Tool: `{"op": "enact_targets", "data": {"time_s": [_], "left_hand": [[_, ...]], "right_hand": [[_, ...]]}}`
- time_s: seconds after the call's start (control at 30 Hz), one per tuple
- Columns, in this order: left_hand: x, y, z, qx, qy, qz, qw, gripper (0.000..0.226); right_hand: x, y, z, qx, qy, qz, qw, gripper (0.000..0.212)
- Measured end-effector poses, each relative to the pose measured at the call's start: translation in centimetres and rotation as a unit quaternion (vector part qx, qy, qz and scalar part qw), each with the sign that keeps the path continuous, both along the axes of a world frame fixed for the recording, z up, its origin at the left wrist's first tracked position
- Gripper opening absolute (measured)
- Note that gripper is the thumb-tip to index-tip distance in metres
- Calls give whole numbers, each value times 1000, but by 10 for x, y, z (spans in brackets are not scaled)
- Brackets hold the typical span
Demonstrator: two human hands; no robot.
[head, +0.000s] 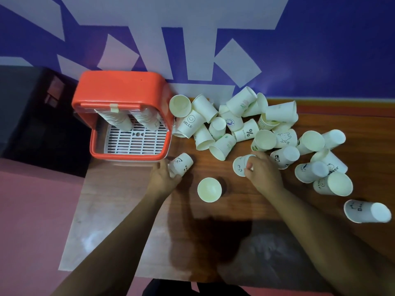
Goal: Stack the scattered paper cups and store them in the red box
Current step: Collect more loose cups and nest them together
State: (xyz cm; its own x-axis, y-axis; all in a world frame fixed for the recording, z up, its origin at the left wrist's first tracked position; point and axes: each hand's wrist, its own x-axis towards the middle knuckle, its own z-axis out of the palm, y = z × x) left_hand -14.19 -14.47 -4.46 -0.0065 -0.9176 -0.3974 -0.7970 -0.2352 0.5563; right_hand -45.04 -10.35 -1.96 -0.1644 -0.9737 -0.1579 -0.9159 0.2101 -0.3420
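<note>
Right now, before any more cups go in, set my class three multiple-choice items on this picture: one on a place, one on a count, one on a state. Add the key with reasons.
1. Where is the red box relative to the pile of loose cups?
A. left of it
B. right of it
C. under it

2. How many stacks of cups lean inside the box?
A. one
B. two
C. five

3. How does the lone cup between the left hand and the right hand stand?
A. on its side
B. crushed flat
C. upright, mouth up

Key:
1 A, the pile spreads to the box's right.
2 B, two stacks rest on its white grid.
3 C, its round open mouth faces up.
</note>
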Motion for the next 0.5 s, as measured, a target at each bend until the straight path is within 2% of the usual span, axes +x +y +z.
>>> {"op": "enact_targets", "data": {"time_s": [0.13, 0.2, 0.27, 0.4, 0.5], "left_hand": [[5, 8, 22, -8, 104, 45, 994, 55], [6, 10, 36, -18, 188, 82, 979, 54], [3, 10, 51, -26, 252, 79, 964, 50], [-6, 17, 78, -38, 296, -25, 954, 51], [-12, 26, 84, -63, 255, -142, 954, 56]], "right_hand": [[4, 10, 4, -10, -132, -78, 988, 38], [7, 14, 11, -20, -224, -160, 961, 46], [11, 17, 18, -23, -316, -239, 918, 43], [24, 31, 24, -8, -419, -297, 858, 30], [33, 43, 28, -20, -453, -303, 838, 23]]}}
